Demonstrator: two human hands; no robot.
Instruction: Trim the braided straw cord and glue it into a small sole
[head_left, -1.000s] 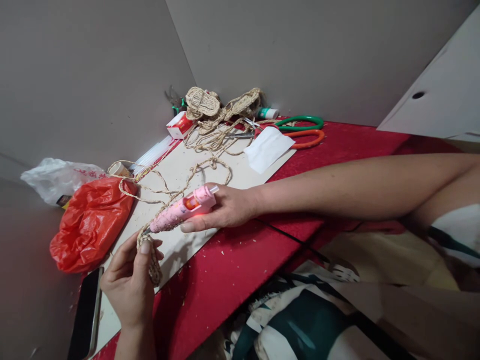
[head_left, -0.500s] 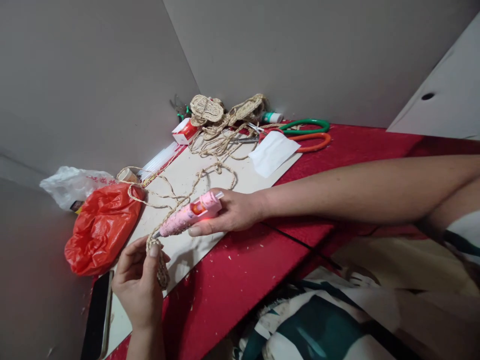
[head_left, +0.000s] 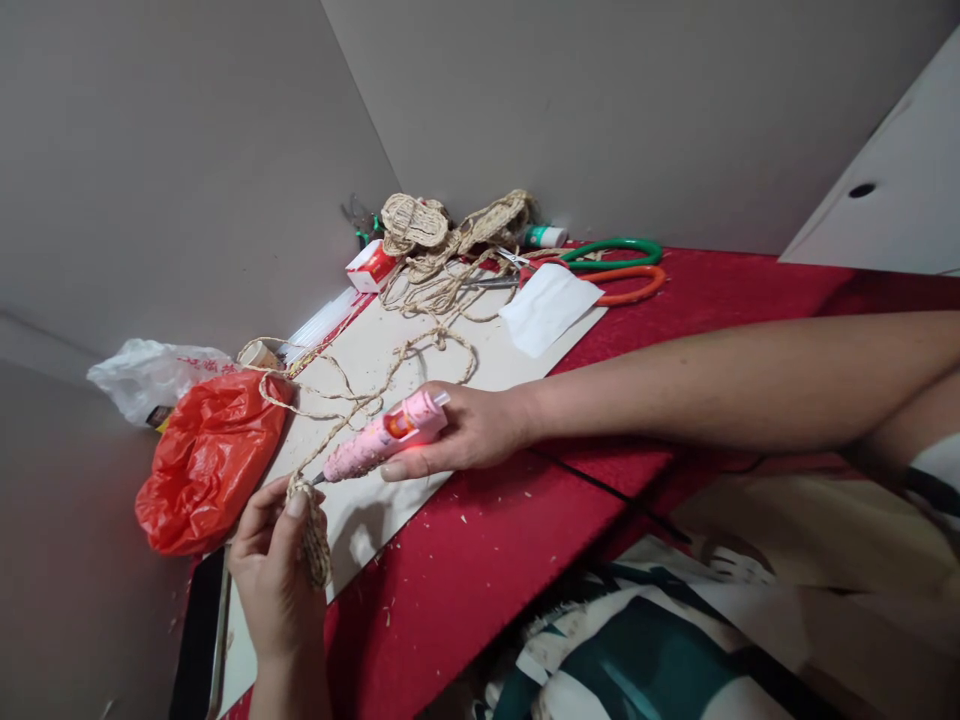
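My left hand (head_left: pixel 276 550) pinches a small coiled piece of braided straw cord (head_left: pixel 316 550) between thumb and fingers. From its top the loose straw cord (head_left: pixel 390 375) runs away in loops over the pale board. My right hand (head_left: pixel 457 435) is wrapped round a pink hot glue gun (head_left: pixel 382 437), with a clear glue stick poking from its back end. The gun's metal nozzle points left and meets, or nearly meets, the upper edge of the coiled piece; I cannot tell if it touches. My right fingers are mostly hidden behind the gun.
On the red table (head_left: pixel 480 560) lies a pale board (head_left: pixel 360 540). Around it are a red plastic bag (head_left: pixel 214 465), a phone (head_left: pixel 199 640), glue sticks (head_left: pixel 319 328), woven straw soles (head_left: pixel 414 222), scissors with red handles, large green (head_left: pixel 619 250) and orange loops, and white paper (head_left: pixel 551 310). Grey walls stand behind.
The coiled piece has turned slightly in my left hand, showing more of its braided side. The glue gun's nozzle sits a little lower, and the cord beside it is pulled straighter.
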